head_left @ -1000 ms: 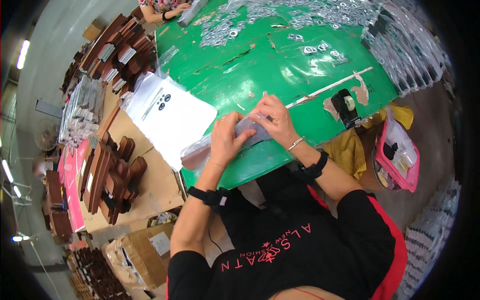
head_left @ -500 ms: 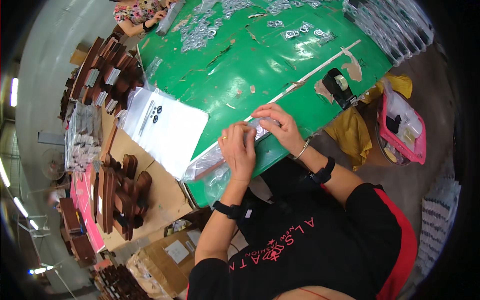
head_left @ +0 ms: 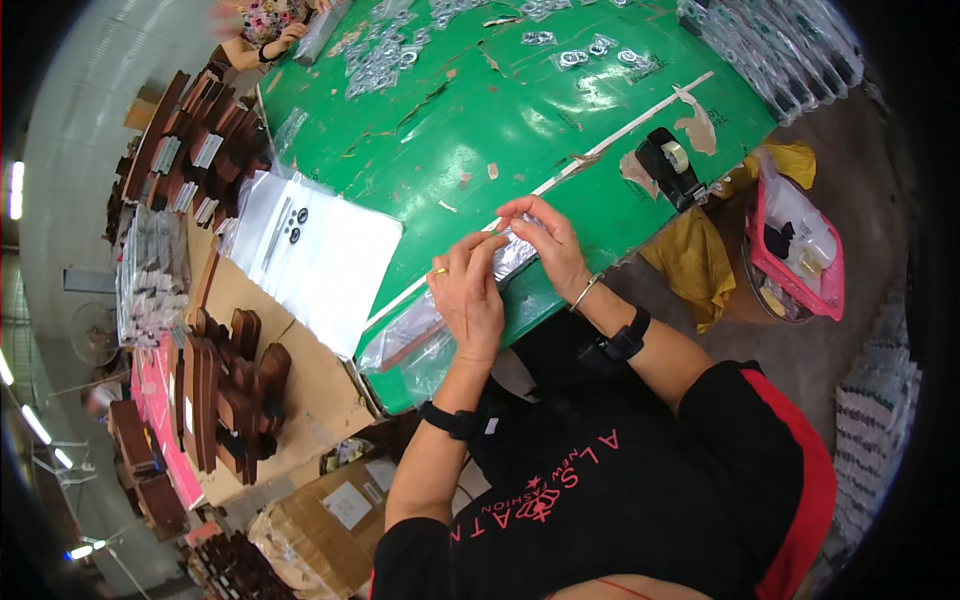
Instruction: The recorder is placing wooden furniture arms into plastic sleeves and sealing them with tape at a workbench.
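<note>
A long, narrow package in clear plastic wrap (head_left: pixel 400 338) lies slantwise along the near edge of the green table, with a brownish bar showing inside its left part. My left hand (head_left: pixel 468 295) is closed over its middle, fingers curled at the plastic. Farther right, my right hand (head_left: pixel 548 245) bends round the package's far end, thumb and fingers closed at the shiny plastic (head_left: pixel 514 254). The fingertips of both hands come close together there. What exactly the fingers pinch is partly hidden. Beside the package lies a stack of flat clear bags (head_left: pixel 318 258) with dark round parts showing.
A black tape dispenser (head_left: pixel 672 168) stands on the green table (head_left: pixel 470 150). Small bagged metal parts (head_left: pixel 385 62) lie at the back. Dark wooden pieces (head_left: pixel 215 400) are piled at left, a pink basket (head_left: pixel 825 290) stands at right. Another person's hand (head_left: pixel 290 35) works at far left.
My right hand's fingers have drawn in more at the package's end, and more shiny plastic shows between the hands. The whole view has shifted slightly.
</note>
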Motion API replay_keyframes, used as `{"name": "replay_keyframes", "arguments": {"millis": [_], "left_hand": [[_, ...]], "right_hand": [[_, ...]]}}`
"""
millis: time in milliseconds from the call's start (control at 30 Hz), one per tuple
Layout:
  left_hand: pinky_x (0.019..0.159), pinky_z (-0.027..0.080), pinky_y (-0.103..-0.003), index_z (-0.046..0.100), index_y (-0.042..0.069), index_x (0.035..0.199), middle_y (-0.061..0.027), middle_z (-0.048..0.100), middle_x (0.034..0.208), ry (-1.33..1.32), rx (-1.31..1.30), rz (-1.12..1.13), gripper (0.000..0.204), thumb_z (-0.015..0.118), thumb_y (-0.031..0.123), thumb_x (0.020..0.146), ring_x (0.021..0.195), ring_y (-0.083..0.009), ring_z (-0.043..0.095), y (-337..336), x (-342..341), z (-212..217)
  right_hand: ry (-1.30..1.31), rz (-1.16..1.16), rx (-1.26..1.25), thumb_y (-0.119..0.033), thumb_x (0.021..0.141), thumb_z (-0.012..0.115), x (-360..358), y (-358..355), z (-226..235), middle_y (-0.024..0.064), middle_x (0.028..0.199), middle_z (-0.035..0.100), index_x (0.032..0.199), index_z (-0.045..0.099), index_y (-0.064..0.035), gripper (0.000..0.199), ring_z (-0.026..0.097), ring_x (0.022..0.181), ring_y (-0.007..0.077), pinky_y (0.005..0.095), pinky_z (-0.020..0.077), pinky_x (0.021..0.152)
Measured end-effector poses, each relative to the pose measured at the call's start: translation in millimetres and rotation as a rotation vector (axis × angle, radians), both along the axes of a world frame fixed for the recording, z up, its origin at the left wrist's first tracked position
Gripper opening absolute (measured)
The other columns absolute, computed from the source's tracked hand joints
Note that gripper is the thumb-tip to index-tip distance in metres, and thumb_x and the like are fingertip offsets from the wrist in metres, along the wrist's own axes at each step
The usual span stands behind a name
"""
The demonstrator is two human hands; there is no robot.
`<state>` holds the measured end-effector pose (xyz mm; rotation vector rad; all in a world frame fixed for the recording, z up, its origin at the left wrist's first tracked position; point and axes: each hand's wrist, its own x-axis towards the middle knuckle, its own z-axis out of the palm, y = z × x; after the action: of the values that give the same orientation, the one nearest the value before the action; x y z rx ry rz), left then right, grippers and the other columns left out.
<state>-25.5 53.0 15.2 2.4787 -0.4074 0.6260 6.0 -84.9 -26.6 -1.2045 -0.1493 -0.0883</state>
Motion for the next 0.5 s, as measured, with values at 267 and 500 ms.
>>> {"name": "replay_keyframes", "arguments": {"millis": [267, 500], "left_hand": [[0.083, 0.037, -0.037, 0.071, 0.017, 0.106, -0.0008, 0.066, 0.113, -0.005, 0.015, -0.078, 0.034, 0.056, -0.002, 0.083, 0.094, -0.0252, 0.055, 4.7, -2.9, -4.4], [0.093, 0.036, -0.04, 0.068, 0.02, 0.119, -0.0077, 0.059, 0.122, 0.075, 0.132, -0.075, 0.038, 0.074, 0.018, 0.081, 0.109, -0.0269, 0.054, 6.2, -13.0, 8.0]], "right_hand": [[0.038, 0.061, 0.114, -0.012, 0.097, 0.053, 7.5, -1.1, -10.0, 0.0058, 0.099, 0.065, 0.114, 0.061, -0.0007, 0.022, 0.059, 0.099, 0.0112, 0.026, 0.0468, 0.09], [-0.231, -0.434, -0.485, -0.014, 0.088, 0.07, -24.9, -91.2, 30.4, 0.006, 0.109, 0.063, 0.107, 0.066, -0.0041, 0.022, 0.061, 0.095, 0.0154, 0.0306, 0.0489, 0.085]]}}
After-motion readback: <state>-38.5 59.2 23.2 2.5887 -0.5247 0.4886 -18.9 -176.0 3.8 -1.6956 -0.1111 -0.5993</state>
